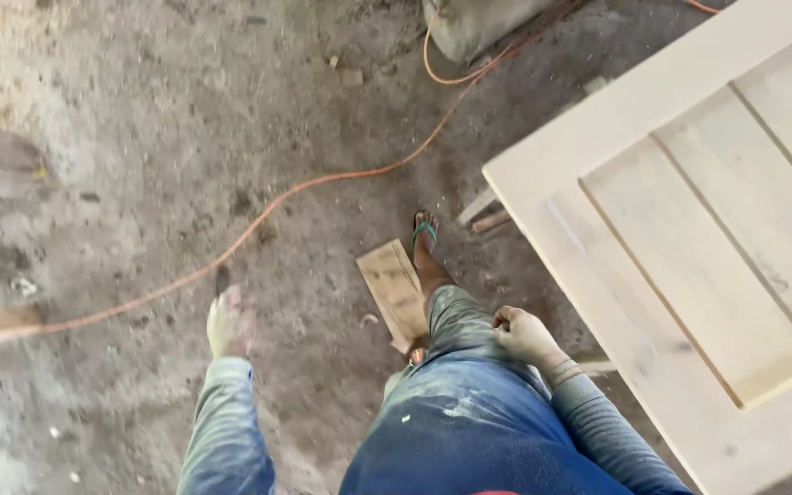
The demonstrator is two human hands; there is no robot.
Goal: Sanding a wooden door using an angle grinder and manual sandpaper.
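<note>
Wooden door panel beside empty hanging hands

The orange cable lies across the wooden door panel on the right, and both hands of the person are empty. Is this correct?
Not quite. The head view shows the orange cable on the dirt floor, not across the wooden door panel. Left hand and right hand are indeed empty.

Pale unpainted wooden door panel, orange cable across grey dusty floor, blue jeans flecked white with dust, green-strapped sandal, tan wood offcut, grey-blue sleeves.
</note>
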